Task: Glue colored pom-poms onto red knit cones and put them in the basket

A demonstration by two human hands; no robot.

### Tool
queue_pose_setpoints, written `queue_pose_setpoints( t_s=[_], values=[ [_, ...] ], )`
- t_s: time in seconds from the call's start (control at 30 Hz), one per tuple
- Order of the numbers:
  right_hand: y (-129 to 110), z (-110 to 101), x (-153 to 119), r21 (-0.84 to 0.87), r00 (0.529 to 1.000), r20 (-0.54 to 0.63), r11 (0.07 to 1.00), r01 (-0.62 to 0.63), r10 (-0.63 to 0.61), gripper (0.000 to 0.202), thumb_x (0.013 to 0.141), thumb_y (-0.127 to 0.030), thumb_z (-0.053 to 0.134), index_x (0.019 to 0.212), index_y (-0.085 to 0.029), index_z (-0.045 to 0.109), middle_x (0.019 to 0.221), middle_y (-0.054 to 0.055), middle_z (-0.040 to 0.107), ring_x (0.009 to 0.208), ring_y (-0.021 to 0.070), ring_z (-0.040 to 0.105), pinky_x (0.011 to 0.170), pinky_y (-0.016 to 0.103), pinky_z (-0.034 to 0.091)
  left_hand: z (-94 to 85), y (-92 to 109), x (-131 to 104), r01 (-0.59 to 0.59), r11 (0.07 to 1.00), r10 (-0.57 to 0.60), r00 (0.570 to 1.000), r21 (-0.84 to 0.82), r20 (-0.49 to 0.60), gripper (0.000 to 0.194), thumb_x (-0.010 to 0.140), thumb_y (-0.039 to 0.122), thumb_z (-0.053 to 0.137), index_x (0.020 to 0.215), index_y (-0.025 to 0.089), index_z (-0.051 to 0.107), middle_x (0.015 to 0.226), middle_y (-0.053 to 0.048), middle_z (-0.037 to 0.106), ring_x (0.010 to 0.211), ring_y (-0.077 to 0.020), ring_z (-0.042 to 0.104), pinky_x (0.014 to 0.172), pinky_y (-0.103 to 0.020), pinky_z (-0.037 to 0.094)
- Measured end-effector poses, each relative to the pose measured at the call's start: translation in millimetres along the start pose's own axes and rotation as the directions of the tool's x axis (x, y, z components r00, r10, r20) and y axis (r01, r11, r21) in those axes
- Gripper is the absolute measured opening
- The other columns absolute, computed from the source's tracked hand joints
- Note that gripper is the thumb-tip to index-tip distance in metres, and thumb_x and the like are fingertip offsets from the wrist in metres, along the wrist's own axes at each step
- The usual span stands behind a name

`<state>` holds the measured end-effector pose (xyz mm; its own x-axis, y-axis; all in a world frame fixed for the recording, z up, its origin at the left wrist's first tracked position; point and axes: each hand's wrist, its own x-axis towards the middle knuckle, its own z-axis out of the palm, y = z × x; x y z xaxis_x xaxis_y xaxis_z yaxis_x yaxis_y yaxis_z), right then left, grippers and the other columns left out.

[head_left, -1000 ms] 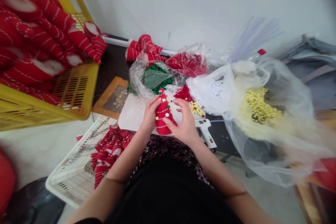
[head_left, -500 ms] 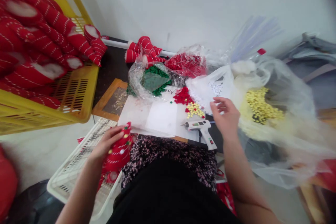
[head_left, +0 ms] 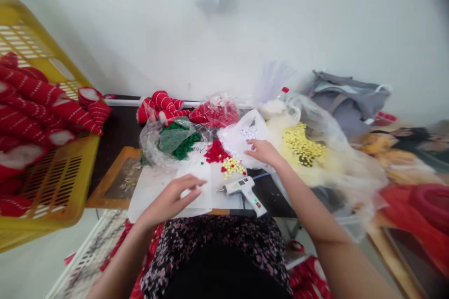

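Note:
My left hand (head_left: 177,194) hovers over the white paper (head_left: 150,191), its thumb parted from its fingers and nothing visible in it. A white glue gun (head_left: 243,188) lies just right of it, nozzle pointing left. Over the white plastic bag (head_left: 233,133), beside white pom-poms (head_left: 248,134), is my right hand (head_left: 264,152), fingers loosely bent and apart. Small red pom-poms (head_left: 214,152) and yellow pom-poms (head_left: 232,167) are heaped between the hands. Behind them, green pom-poms (head_left: 178,141) sit in a clear bag.
At left stands a yellow crate (head_left: 75,191) of red striped stuffed pieces (head_left: 35,126). A white basket (head_left: 84,257) is below the table edge. Yellow pieces (head_left: 303,142) fill a plastic bag at right, with a grey bag (head_left: 345,103) behind. A wooden-framed board (head_left: 114,180) lies left of the paper.
My left hand has let go of the decorated red striped cone over the white basket and moved right, above the paper. My right hand stays near the white pom-poms. The view has shifted upward and right.

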<state>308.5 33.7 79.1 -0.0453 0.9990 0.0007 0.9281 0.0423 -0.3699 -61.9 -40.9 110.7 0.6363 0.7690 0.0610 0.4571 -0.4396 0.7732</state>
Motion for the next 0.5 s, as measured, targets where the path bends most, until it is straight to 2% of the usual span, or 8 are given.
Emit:
queue_pose_setpoints(
  t_s=[0.03,0.1,0.17,0.23,0.3,0.37,0.43,0.5],
  values=[
    [-4,5,-3,0.017,0.999,0.035,1.000,0.024,-0.024,0.032,0.088,-0.031,0.079,0.118,-0.017,0.079,0.098,0.010,0.083,0.093,0.0264,0.078,0.084,0.031,0.056,8.3,9,37,-0.045,0.999,0.045,0.999,0.008,-0.014,0.043,0.105,0.048,0.051,0.130,0.024,0.076,0.119,-0.010,0.080,0.101,-0.0231,0.075,0.095,-0.034,0.058],
    [-10,13,-11,0.058,0.992,0.096,0.996,0.074,-0.079,0.027,0.085,-0.031,0.082,0.111,-0.022,0.082,0.094,0.004,0.083,0.087,0.0224,0.077,0.081,0.027,0.055,28.3,19,104,-0.069,0.996,0.071,0.997,0.051,-0.033,0.044,0.106,0.043,0.049,0.139,0.026,0.071,0.126,-0.010,0.079,0.104,-0.0240,0.075,0.098,-0.035,0.055],
    [-11,15,-15,0.078,0.991,0.103,0.994,0.080,-0.088,0.018,0.085,-0.031,0.082,0.102,-0.024,0.083,0.094,0.002,0.082,0.087,0.0206,0.077,0.081,0.026,0.055,48.6,22,156,0.013,0.985,-0.005,0.999,0.170,-0.046,0.039,0.106,0.044,0.051,0.132,0.026,0.075,0.116,-0.010,0.080,0.107,-0.0263,0.075,0.099,-0.035,0.053],
    [-6,13,-14,0.058,1.000,0.024,0.998,0.010,-0.012,0.017,0.093,-0.028,0.073,0.106,-0.020,0.081,0.105,0.008,0.081,0.097,0.0238,0.076,0.088,0.030,0.056,64.5,20,190,0.170,0.909,-0.159,0.985,0.381,-0.060,0.043,0.106,0.046,0.049,0.119,0.018,0.079,0.113,-0.016,0.078,0.109,-0.0307,0.073,0.097,-0.038,0.053],
    [2,11,-8,0.029,0.987,-0.105,0.993,-0.117,0.120,0.029,0.100,-0.021,0.060,0.124,-0.012,0.074,0.125,0.020,0.074,0.111,0.0305,0.074,0.096,0.038,0.054,74.0,15,208,0.291,0.779,-0.235,0.957,0.555,-0.172,0.042,0.104,0.042,0.053,0.112,0.010,0.079,0.123,-0.025,0.072,0.116,-0.0360,0.069,0.099,-0.042,0.051],
    [12,10,2,0.026,0.949,-0.204,0.970,-0.240,0.240,0.045,0.100,-0.016,0.056,0.143,-0.005,0.060,0.140,0.031,0.063,0.119,0.0368,0.071,0.097,0.044,0.053,78.0,8,214,0.343,0.685,-0.203,0.937,0.643,-0.284,0.033,0.102,0.029,0.055,0.112,0.006,0.077,0.133,-0.029,0.066,0.122,-0.0385,0.064,0.103,-0.046,0.049],
    [21,12,14,0.052,0.916,-0.243,0.948,-0.315,0.318,0.055,0.098,-0.016,0.059,0.151,-0.003,0.051,0.142,0.034,0.060,0.120,0.0400,0.070,0.097,0.046,0.053,79.4,1,216,0.324,0.649,-0.114,0.936,0.688,-0.334,0.032,0.100,0.015,0.049,0.117,0.004,0.074,0.135,-0.029,0.063,0.125,-0.0379,0.061,0.103,-0.046,0.048],
    [30,14,28,0.098,0.899,-0.242,0.931,-0.351,0.365,0.052,0.098,-0.017,0.062,0.147,-0.005,0.055,0.134,0.032,0.066,0.121,0.0403,0.069,0.099,0.047,0.052,80.5,-5,218,0.234,0.662,-0.017,0.954,0.712,-0.298,0.034,0.099,0.008,0.044,0.119,0.003,0.071,0.130,-0.028,0.064,0.125,-0.0364,0.061,0.102,-0.045,0.048]
  ],
)
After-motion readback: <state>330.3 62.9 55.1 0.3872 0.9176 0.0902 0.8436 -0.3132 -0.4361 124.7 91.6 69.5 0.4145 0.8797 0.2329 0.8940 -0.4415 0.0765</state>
